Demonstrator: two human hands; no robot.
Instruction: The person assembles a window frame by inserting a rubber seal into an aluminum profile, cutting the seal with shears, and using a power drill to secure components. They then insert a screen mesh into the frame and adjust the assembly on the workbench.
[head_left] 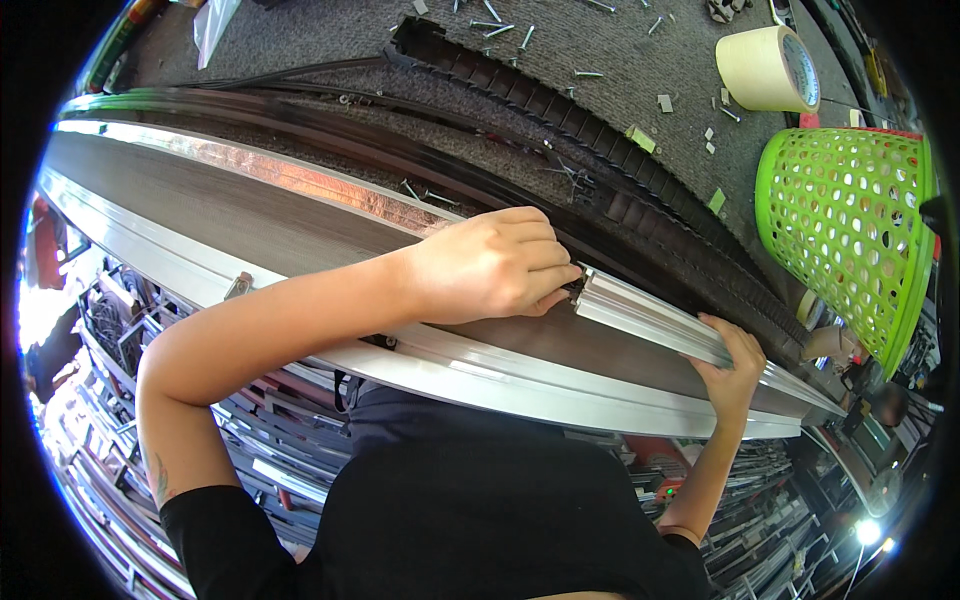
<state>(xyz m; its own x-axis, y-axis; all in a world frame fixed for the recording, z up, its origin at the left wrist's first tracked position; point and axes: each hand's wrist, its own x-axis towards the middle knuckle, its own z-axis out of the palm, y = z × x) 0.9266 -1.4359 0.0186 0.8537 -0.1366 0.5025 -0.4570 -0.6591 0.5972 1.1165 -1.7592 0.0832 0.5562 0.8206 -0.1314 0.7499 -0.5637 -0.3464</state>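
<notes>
My right hand (732,362) is wrapped round a silver aluminium profile (650,318) with lengthwise grooves. The profile lies slantwise over a long dark panel (270,215), its near end pointing left at my other hand. Right at that end, the fingers of my left hand (497,265) are pinched together. A small dark piece (574,286) shows between the fingertips and the profile's end; its kind is too small to tell. A long silver rail (450,375) runs along the panel's near side, under my left forearm.
Beyond the panel lies a black ribbed cable chain (540,95) on grey carpet, with loose screws (497,30) scattered about. A roll of masking tape (760,68) and a green perforated basket (840,220) stand at the right. Many metal profiles (260,440) are stacked below, near my body.
</notes>
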